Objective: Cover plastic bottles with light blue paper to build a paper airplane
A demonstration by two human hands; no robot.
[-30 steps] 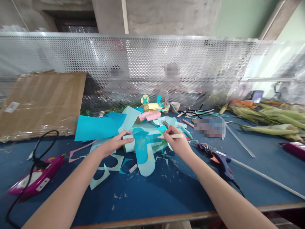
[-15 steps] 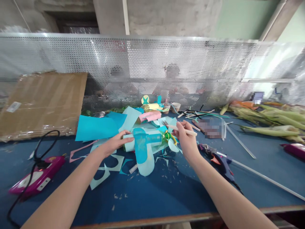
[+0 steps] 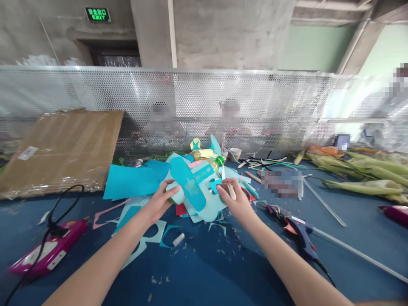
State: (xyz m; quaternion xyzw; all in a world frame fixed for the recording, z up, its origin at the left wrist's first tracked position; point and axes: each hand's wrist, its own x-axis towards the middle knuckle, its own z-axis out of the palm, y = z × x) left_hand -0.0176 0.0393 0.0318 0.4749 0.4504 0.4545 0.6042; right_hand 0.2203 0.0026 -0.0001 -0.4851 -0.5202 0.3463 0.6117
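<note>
My left hand [image 3: 160, 201] is closed round the tail end of a paper-covered bottle model [image 3: 194, 180] shaped like a plane, with light blue body and darker teal wings. The model is tilted up off the blue table [image 3: 207, 263], its green cap pointing away. My right hand [image 3: 234, 196] grips a pale wooden stick [image 3: 231, 191] and touches the model's right wing. Teal and light blue paper sheets [image 3: 134, 180] and offcuts lie beneath and to the left.
A blue glue gun [image 3: 298, 227] lies right of my right arm. A magenta tool [image 3: 47, 248] with a black cable sits at left. Cardboard [image 3: 60, 146] leans on a perforated metal screen [image 3: 204, 106]. Green stalks [image 3: 366, 170] lie at right. People sit behind the screen.
The model has been lifted and tilted, cap end now pointing away. My right hand came back from the right with the stick and now rests against the wing. The camera tipped up.
</note>
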